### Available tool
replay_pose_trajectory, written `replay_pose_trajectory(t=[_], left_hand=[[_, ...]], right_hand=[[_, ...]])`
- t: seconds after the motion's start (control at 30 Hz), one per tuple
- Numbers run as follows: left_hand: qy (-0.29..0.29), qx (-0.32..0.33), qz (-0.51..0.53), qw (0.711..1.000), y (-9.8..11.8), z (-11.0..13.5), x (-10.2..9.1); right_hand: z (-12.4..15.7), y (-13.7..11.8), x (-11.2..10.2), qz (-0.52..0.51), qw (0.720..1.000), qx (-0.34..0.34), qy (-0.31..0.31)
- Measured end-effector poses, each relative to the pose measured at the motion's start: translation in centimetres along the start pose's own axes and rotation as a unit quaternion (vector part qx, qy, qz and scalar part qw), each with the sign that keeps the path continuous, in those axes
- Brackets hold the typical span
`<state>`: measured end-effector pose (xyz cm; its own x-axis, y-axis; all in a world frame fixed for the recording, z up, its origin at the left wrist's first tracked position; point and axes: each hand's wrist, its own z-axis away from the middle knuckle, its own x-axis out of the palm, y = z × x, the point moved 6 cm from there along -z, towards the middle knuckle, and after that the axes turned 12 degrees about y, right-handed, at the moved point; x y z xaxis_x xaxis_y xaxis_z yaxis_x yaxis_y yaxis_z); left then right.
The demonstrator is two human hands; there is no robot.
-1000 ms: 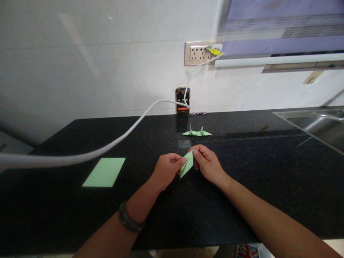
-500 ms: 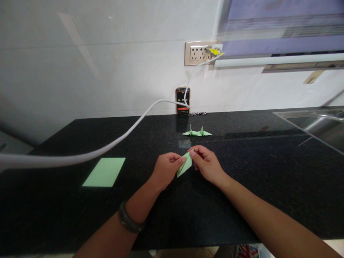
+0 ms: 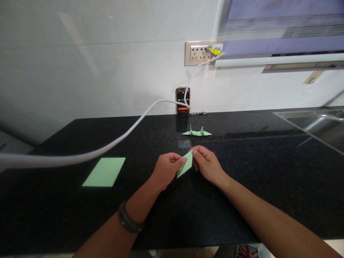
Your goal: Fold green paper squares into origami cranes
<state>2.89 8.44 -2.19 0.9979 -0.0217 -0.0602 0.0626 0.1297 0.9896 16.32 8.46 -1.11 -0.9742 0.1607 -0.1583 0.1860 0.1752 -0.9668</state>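
Note:
Both hands pinch one piece of folded green paper (image 3: 185,167), a narrow diamond shape held tilted above the black countertop. My left hand (image 3: 167,168) grips its left edge, thumb on top. At its upper right tip, my right hand (image 3: 206,163) pinches the paper between thumb and fingers. The fingers behind the paper are partly hidden. Beyond the hands, two green paper cranes (image 3: 197,133) sit side by side on the countertop. To the left lies a stack of green paper (image 3: 104,172), flat.
A phone (image 3: 182,101) showing a timer leans against the tiled wall, with a beaded strap (image 3: 198,113) beside it. From the wall socket (image 3: 199,53) a white cable (image 3: 129,133) runs across the view to the left. A metal sink (image 3: 322,123) is set into the countertop at right.
The right thumb has shifted slightly along the upper tip of the folded paper, baring a little more of it. The left hand keeps its grip, and the other things stay put.

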Motion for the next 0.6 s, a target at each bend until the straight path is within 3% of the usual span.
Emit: replay_pose_trajectory(t=[0.3,0.6], left_hand=[[0.028,0.032,-0.042,0.998,0.5,0.07,-0.16],[0.018,0.063,-0.031,0.997,0.63,0.21,-0.13]], right_hand=[[-0.06,0.02,0.32,-0.047,0.998,0.038,-0.014],[0.19,-0.29,0.92,-0.077,0.996,0.039,-0.025]])
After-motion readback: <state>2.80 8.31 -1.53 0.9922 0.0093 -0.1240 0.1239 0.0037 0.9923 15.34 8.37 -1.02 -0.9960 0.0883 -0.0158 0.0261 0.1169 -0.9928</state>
